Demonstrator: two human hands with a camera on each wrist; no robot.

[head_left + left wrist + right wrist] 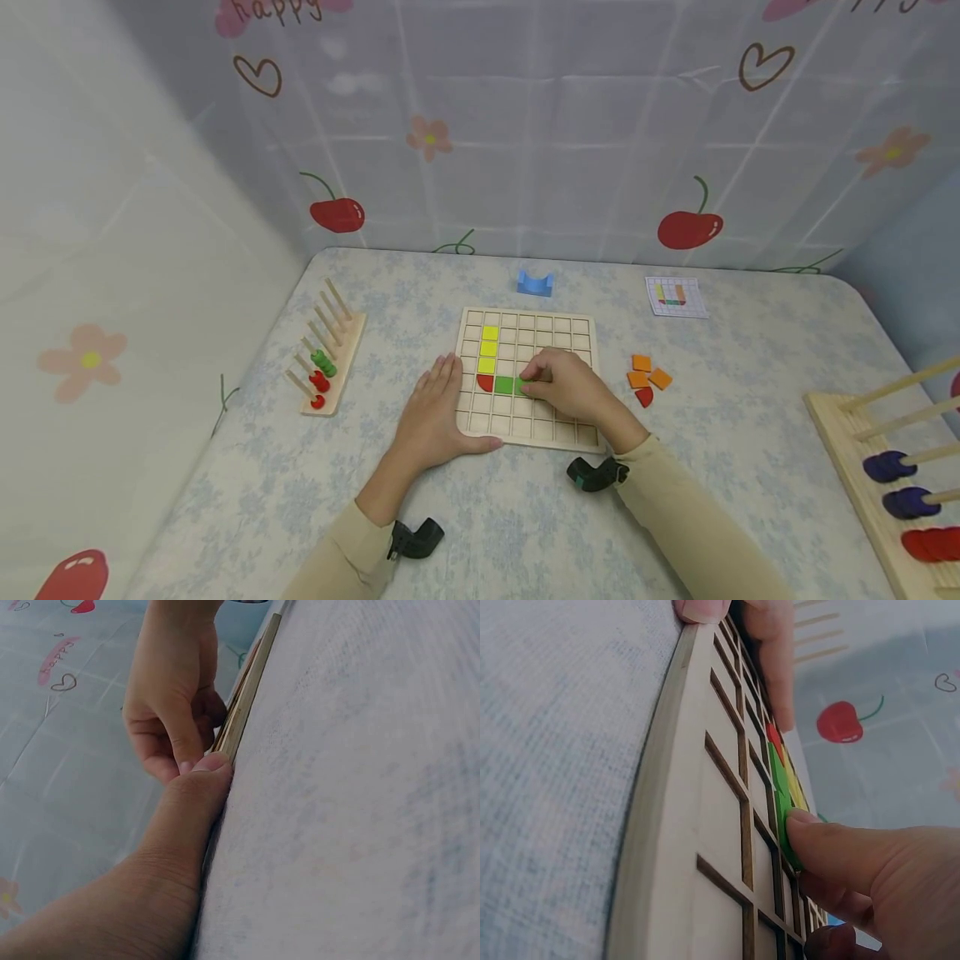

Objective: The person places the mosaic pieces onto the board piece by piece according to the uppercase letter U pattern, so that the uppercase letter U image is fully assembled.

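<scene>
A wooden grid board [525,427] lies on the table. In its squares sit several yellow tiles [488,349] in a column, a red quarter-round tile [485,382] below them and a green tile [504,385] beside the red one. My right hand [566,385] pinches a second green square tile [519,387] between thumb and fingers, right next to the first; in the right wrist view the thumb [817,840] lies against the green. With fingers spread straight, my left hand [433,421] rests along the board's left edge, its thumb at the front edge.
Right of the board are loose orange tiles [641,362] and a red tile [644,397]. A pattern card [677,297] and a blue block [535,284] lie at the back. Peg stands with beads flank the table, left [345,367] and right [847,450].
</scene>
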